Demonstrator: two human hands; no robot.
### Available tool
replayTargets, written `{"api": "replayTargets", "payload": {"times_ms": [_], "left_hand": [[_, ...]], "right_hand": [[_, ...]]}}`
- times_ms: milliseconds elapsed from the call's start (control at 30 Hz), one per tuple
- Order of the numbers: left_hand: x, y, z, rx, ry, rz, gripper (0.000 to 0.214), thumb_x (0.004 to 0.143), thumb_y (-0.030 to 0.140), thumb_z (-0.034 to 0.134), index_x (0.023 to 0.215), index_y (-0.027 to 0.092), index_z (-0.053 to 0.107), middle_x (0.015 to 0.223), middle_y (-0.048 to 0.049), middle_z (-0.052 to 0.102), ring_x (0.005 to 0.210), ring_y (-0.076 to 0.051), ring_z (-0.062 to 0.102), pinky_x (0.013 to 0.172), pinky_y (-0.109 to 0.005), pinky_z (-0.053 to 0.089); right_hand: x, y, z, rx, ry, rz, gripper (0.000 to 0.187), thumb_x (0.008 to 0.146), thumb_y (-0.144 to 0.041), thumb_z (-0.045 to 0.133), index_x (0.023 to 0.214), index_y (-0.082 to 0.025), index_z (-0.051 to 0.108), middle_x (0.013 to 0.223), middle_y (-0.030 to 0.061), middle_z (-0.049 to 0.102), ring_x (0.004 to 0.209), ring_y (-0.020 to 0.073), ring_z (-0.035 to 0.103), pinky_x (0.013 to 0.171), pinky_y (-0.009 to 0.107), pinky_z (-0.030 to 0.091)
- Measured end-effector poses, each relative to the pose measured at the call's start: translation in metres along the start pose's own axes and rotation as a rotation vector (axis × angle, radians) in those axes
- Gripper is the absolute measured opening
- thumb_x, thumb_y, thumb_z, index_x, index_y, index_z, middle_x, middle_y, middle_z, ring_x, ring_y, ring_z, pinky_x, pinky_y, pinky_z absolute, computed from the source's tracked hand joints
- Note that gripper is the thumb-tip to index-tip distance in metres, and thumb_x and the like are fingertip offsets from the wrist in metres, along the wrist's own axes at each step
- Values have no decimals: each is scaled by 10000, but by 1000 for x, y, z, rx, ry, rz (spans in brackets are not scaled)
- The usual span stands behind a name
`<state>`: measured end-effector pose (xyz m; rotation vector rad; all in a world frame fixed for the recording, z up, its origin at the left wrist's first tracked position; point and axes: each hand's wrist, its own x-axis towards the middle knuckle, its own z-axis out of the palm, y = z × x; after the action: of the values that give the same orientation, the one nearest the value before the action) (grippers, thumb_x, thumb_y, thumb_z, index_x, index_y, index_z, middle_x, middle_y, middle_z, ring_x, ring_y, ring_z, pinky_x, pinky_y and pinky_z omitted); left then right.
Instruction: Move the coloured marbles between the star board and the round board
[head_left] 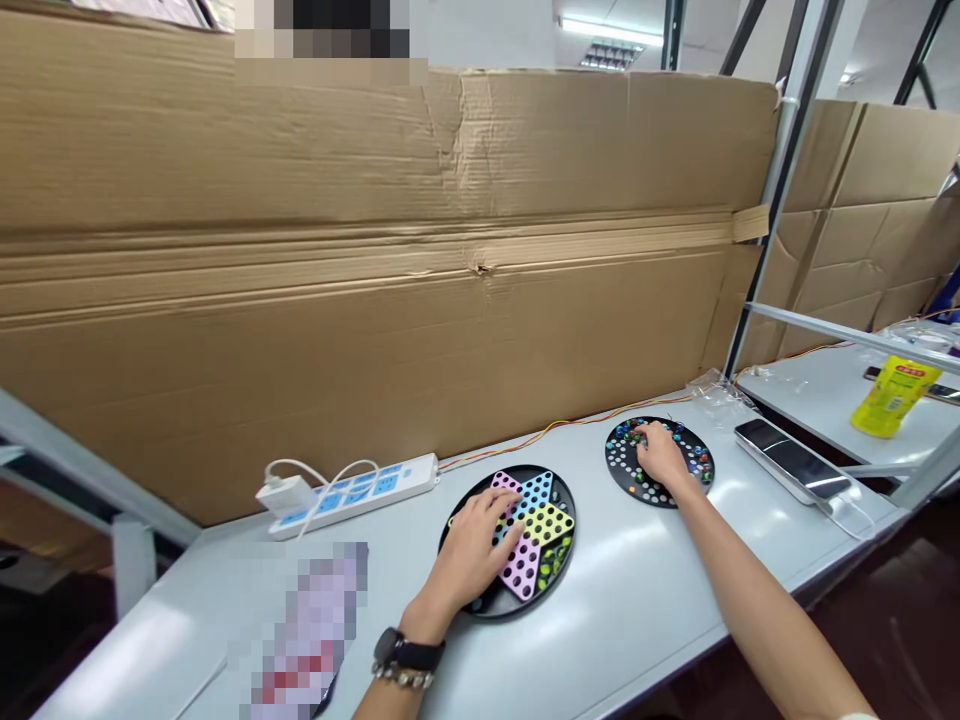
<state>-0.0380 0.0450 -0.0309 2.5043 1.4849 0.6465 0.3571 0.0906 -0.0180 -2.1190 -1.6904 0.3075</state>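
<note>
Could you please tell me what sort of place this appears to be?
It is probably a makeshift workroom: a long white table stands against a large cardboard sheet propped by a metal frame, and a power strip lies on the table.

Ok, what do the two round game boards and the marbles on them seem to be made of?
The star board looks like moulded plastic: smooth black base, flat bright colours, clean-edged holes. The dotted board seems the same plastic. The marbles look like glass, glossy and coloured, though they are small to tell.
</note>
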Motion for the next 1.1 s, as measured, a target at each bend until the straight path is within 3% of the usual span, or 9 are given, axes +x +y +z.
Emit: {"api": "replayTargets", "payload": {"times_ms": [433,700,900,1100], "left_hand": [[0,6,-4,-9,-12,-12,383,1133,455,580,1421,301,780,1479,-102,815,1365,-351,762,1212,-597,647],[0,4,-3,-1,2,-5,376,1133,454,574,1399,297,789,1454,-103,823,1356,-343,769,1177,-554,667],[0,6,-5,-10,-24,-19,391,1140,452,568,1416,284,789,1488,-114,815,1392,-358,758,1197,-588,656],[0,4,-4,-17,-20,-22,407,1126,488,588,1419,297,796,1491,-105,819,1395,-362,752,1207,-579,652]], "right_hand": [[-10,-11,-4,-13,-73,-151,365,1127,-185,615,1384,-244,867,1442,120,816,1374,268,747,1121,332,537],[-13,-20,-5,17,-76,-166,260,1126,-230,649,1265,-206,868,1373,132,830,1305,273,759,1079,336,547],[-32,-56,11,243,-41,-401,222,1103,-237,684,1204,-198,878,1195,105,864,1077,251,781,1049,360,586],[-56,-92,34,243,-135,-546,115,1085,-270,767,1119,-233,870,1142,77,877,1093,261,781,1040,373,580]]}}
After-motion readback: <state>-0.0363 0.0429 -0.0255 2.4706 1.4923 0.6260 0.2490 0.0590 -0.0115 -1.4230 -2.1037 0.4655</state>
